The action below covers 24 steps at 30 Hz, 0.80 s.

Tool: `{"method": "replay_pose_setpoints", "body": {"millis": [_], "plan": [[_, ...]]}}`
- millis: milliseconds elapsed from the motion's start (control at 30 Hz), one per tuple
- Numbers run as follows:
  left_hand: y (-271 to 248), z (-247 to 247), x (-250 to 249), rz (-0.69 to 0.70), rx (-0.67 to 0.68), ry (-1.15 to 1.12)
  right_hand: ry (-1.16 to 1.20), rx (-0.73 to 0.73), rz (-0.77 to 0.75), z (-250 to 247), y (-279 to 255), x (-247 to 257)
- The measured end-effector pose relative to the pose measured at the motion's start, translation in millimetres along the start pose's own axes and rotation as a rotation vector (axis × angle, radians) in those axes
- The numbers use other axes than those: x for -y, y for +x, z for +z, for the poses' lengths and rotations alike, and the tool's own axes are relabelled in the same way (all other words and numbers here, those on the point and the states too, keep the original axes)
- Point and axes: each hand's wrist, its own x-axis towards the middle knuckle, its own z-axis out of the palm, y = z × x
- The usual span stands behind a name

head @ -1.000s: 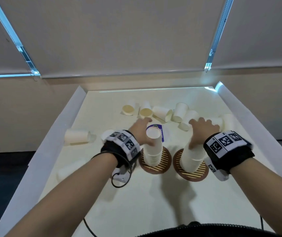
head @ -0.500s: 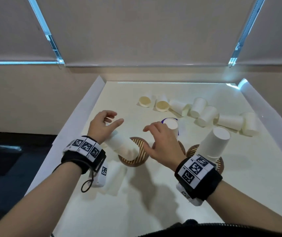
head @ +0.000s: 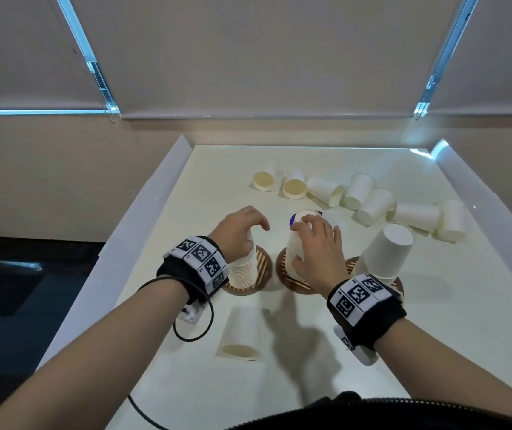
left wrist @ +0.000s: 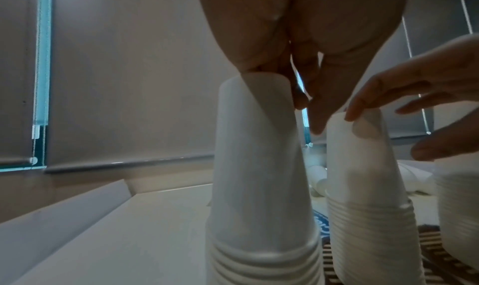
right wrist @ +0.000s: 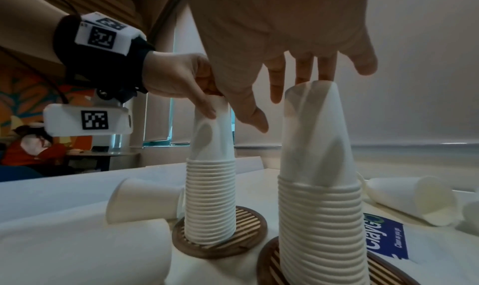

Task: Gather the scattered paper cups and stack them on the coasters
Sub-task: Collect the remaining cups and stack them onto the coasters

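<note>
Three striped wooden coasters sit mid-table, each with an upside-down stack of white paper cups. My left hand (head: pixel 242 231) pinches the top of the left stack (head: pixel 243 271), which stands upright on the left coaster (head: pixel 262 274); the right wrist view shows thumb and fingers curled round that stack's top cup (right wrist: pixel 211 125). My right hand (head: pixel 313 243) lies over the middle stack (head: pixel 293 252) with straight fingers (right wrist: pixel 303 70) touching its top and thumb spread. The right stack (head: pixel 385 252) leans on its coaster (head: pixel 352 265). One loose cup (head: pixel 242 333) lies near me.
Several loose cups (head: pixel 372 203) lie on their sides in a row across the back of the table. A blue-printed paper (right wrist: pixel 386 236) lies behind the middle stack. Raised white walls (head: pixel 143 218) border the table left and right.
The left hand has brought its stack from lying tilted over the left coaster to standing upright on it. The right hand has moved forward onto the top of the middle stack.
</note>
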Motion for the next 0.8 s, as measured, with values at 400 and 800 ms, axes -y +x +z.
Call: {"method": "replay_pose_setpoints", "body": {"millis": [400, 800], "plan": [[-42.7, 19.3, 45.5, -0.842, 0.129, 0.086, -0.012, 0.748, 0.121, 35.3, -26.2, 20.9], [-63.1, 83.3, 50.1, -0.873, 0.437, 0.109, 0.147, 0.826, 0.370, 43.6, -31.3, 9.0]]}}
